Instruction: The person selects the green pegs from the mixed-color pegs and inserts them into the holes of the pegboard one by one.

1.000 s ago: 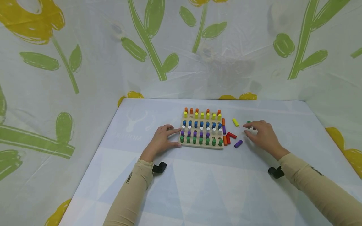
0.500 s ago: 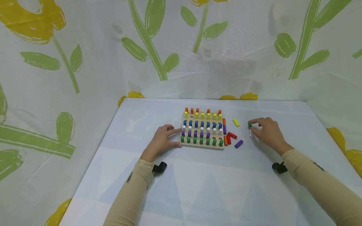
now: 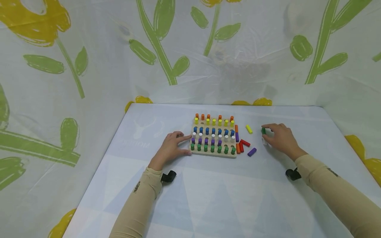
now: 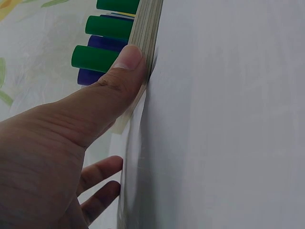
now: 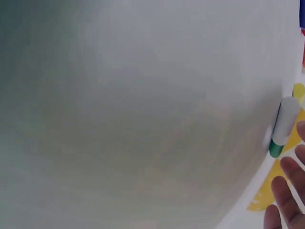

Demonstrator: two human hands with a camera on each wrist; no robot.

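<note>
On the counter (image 3: 208, 185), left hand (image 3: 171, 149) is bracing the peg board (image 3: 213, 153) at its 9 o'clock edge, fingers relaxed, thumb pressing its side. Right hand (image 3: 279, 138) is over at the board's 3 o'clock, fingertips pinching a green peg (image 3: 263, 131), with a white peg (image 3: 264, 142) lying just beside it.

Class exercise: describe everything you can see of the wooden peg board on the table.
The peg board is a pale, square wooden slab lying flat on the table. Short cylindrical pegs stand upright in rows by colour: orange at the far edge, then yellow, blue, white, purple and green nearest; a few holes are empty. The left hand rests against its left edge, thumb pressed on the layered side. Loose pegs lie to its right.
</note>
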